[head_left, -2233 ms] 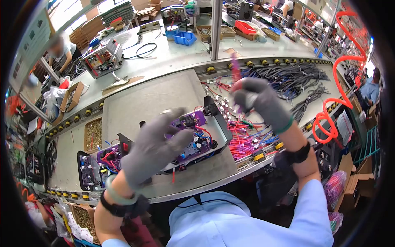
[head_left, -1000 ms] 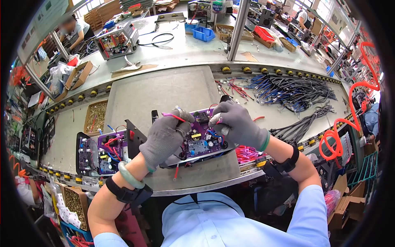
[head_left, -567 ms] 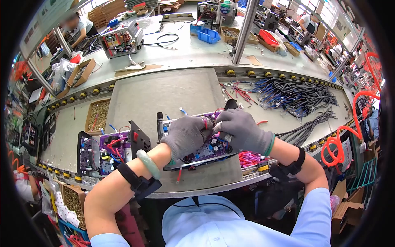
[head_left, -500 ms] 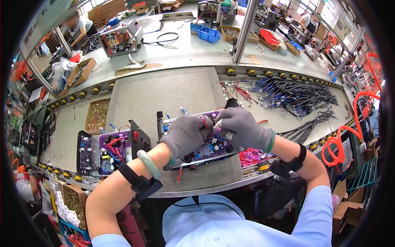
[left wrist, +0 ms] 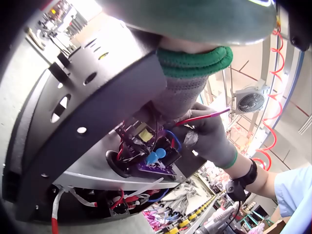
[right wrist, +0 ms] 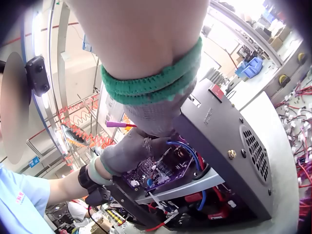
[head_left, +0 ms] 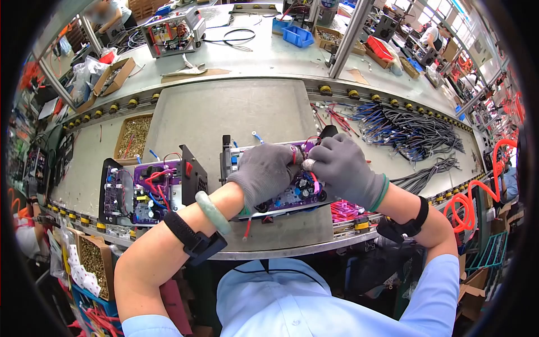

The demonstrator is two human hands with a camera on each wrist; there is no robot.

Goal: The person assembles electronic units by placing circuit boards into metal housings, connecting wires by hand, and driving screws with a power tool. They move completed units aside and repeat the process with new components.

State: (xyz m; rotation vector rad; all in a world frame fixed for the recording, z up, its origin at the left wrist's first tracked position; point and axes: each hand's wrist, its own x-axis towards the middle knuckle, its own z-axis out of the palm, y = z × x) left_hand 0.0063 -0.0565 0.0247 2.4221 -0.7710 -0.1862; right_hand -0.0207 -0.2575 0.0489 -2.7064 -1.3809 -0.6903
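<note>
Both hands wear grey gloves and meet over a purple circuit board in an open black metal case. My left hand comes from the left with curled fingers, pinching a red wire with a purple sleeve on its end. My right hand faces it, fingertips curled in at the same spot on the wire. Whitish tape wraps one right fingertip. The wire's other end is hidden between the hands. Blue capacitors and a blue wire show beside the fingers.
Left of the case stands a second open unit with a purple board. A carton of small brass-coloured parts lies behind it. Grey cables and pink wires lie to the right. A coiled orange hose hangs at far right.
My right hand has come from the wire pile, bringing a purple-sleeved wire to the board. My left hand has closed in to meet it; over the last half second both stay nearly in place.
</note>
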